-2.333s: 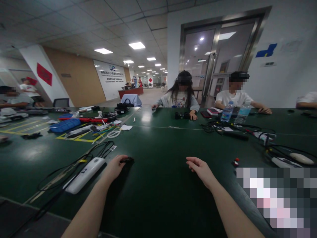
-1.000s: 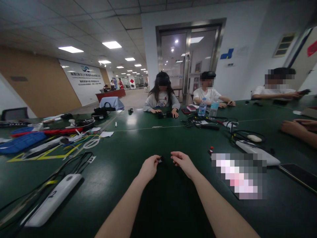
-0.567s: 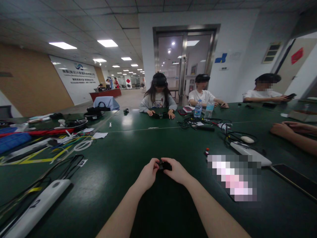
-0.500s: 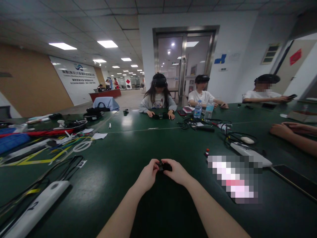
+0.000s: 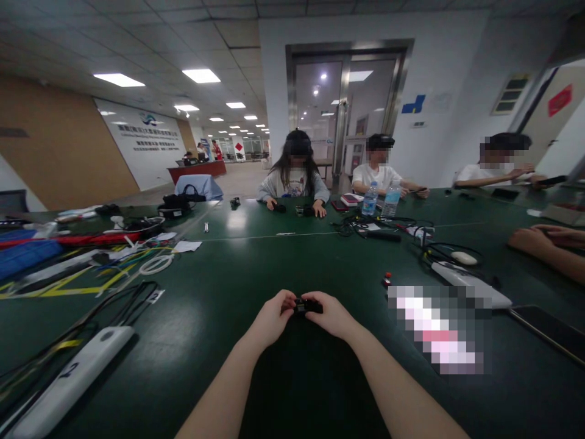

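Note:
A small black object (image 5: pixel 301 306) is held between my two hands, low over the dark green table (image 5: pixel 219 360) in front of me. My left hand (image 5: pixel 274 314) pinches its left end with thumb and fingers. On its right end are the curled fingers of my right hand (image 5: pixel 331 314). Part of the object is covered by my fingers, and its details are too small to make out.
At left lie a white power strip (image 5: pixel 82 372), cables and a blue item (image 5: pixel 31 259). At right are a blurred-out item (image 5: pixel 434 329), a small red-topped object (image 5: pixel 387 279), another power strip (image 5: pixel 470 285) and a phone (image 5: pixel 548 326). Bottles (image 5: pixel 390 199) and several people are beyond.
The view has shifted slightly. Both my hands keep hold of the black object. Across the table, a person's hands have moved apart a little, and the person at far right has raised a hand.

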Demonstrator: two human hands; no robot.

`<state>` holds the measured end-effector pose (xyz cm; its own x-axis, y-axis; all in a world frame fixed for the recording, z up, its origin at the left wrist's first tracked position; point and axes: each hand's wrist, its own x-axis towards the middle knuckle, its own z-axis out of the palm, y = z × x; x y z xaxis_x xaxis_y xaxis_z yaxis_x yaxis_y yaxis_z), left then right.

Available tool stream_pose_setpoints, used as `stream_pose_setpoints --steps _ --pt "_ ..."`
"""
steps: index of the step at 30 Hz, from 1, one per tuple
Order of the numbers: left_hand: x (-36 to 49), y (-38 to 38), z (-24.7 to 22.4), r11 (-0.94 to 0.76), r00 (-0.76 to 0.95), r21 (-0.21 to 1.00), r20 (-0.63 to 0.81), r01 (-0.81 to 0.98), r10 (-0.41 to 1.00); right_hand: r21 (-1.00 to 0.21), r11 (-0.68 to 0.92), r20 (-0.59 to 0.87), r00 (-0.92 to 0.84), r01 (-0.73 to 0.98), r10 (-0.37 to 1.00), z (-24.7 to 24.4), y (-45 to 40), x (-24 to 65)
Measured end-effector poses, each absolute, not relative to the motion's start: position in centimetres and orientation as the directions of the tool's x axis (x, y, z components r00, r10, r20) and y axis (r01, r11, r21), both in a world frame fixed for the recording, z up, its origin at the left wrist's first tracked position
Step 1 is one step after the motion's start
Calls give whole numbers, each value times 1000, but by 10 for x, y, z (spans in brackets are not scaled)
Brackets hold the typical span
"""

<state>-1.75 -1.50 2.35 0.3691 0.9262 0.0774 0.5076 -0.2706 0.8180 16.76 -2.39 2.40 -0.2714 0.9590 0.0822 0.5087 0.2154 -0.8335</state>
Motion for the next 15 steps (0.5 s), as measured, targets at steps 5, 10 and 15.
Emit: stream_pose_setpoints --steps 5,10,15 --pt "-18 -13 17 -250 381 831 50 497 923 -837 233 97 -284 495 954 27 -26 166" --pt "-18 -10 14 -239 381 855 53 460 923 -826 264 135 -280 498 950 28 -26 162" --pt "-18 -7 8 -227 355 875 69 427 932 -797 301 168 -287 524 943 28 -26 158"
